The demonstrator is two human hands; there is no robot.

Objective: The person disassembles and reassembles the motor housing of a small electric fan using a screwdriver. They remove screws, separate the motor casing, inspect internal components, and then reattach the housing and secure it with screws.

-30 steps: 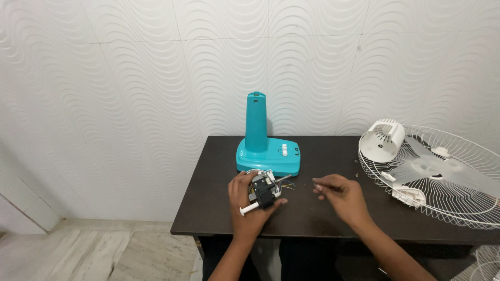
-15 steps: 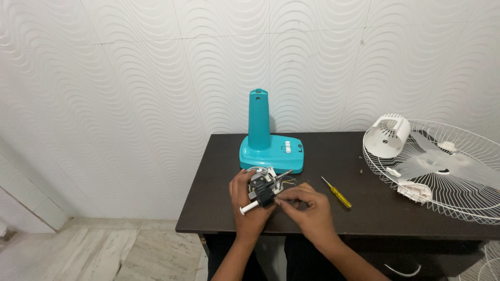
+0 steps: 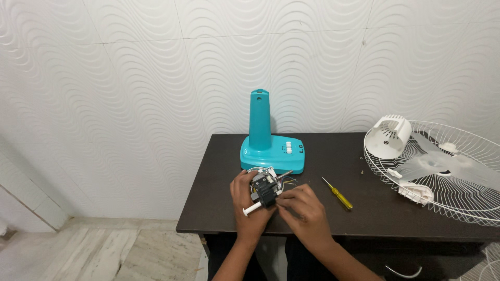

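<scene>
While the dark tabletop (image 3: 333, 218) carries a white fan guard (image 3: 442, 171) and teal fan base (image 3: 271, 151), the left hand (image 3: 247, 205) curls closed around a small fan motor (image 3: 265, 188) at the front edge; the right hand (image 3: 304, 208) pinches its side, fingers bent, yellow screwdriver (image 3: 337, 193) nearby.

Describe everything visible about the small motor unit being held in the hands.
The motor unit is a compact block of black and silvery metal parts with a white shaft jutting toward the lower left and thin wires trailing to the right. It is held just above the dark table, in front of the teal fan base. The left hand cradles it; the right hand touches its right side.
</scene>
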